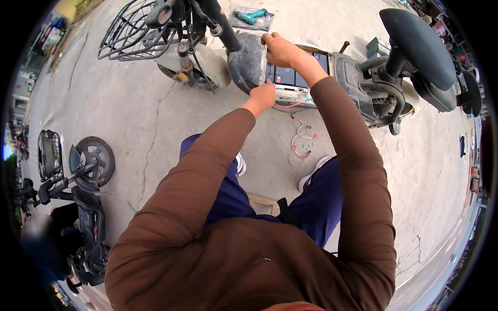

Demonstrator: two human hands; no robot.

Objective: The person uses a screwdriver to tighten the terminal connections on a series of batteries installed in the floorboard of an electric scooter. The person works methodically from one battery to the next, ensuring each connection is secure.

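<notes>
OK, left to right. Far left: black two-wheeler (93, 220) on the concrete (135, 114), a person in dark clothes (46, 249) next to it. Then the front end of the scooter (246, 62) under the hands: black wire basket (129, 33), off-white front fender (217, 67), grey body panel, scuffed and dusty. Beyond it, a teal drill (250, 17) on a grey case (265, 23).

Battery bay (290, 96) sits mid-scooter, in the footboard area, uncovered. Pale frame, grubby along the edges. Batteries (302, 79) inside: dark blue-black blocks, side by side, small red spot on the one nearest the front. Left hand (263, 97) is at the bay's near front corner, fingers curled in narrow; can't tell if it grips anything. Right hand (286, 53) is at the far front corner, fingers bent close together at the edge; can't tell what's in them, if anything. Red wire (291, 105) runs along the near side by the left hand. On the ground below, loose white-and-red wires (294, 147), near the right shoe (309, 179). Right end: smooth black seat (419, 46) over the rear section.
</notes>
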